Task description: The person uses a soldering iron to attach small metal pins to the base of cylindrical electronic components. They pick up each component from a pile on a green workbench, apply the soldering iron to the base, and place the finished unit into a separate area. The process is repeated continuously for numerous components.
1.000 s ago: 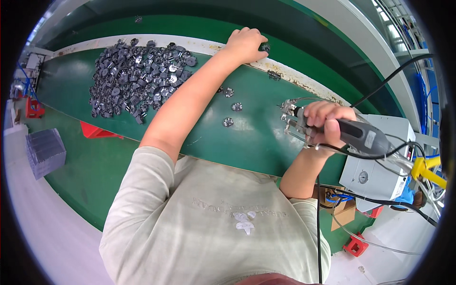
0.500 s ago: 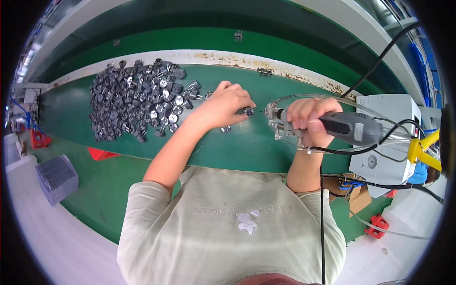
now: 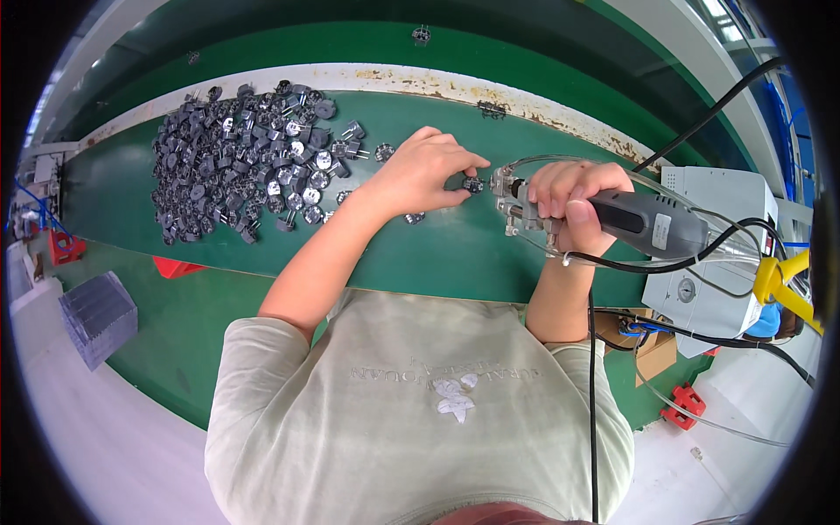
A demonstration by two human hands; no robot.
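Observation:
My left hand (image 3: pixel 429 171) reaches over the green bench with thumb and forefinger around a small dark round plug part (image 3: pixel 473 185). Gripped in my right hand (image 3: pixel 573 197) is a grey powered screwdriver (image 3: pixel 652 229), held nearly level and pointing left. Its clear and metal nose (image 3: pixel 509 199) sits close to the plug part; whether they touch, I cannot tell. A large heap of similar dark plug parts (image 3: pixel 236 166), several showing metal pins, covers the bench's left side. A few loose ones lie by my left wrist, one plug part (image 3: pixel 414 218) just below that hand.
At the bench's right end stands a white machine (image 3: pixel 700 297) with a round gauge. A black cable (image 3: pixel 713 109) and clear tubing run near the screwdriver, beside a yellow bracket (image 3: pixel 779 284). A rusty white ledge (image 3: pixel 367 79) borders the bench's far side.
My left hand has moved slightly right and away from me, bringing the plug part closer to the screwdriver nose. The whole view has shifted a little; my right hand keeps its hold.

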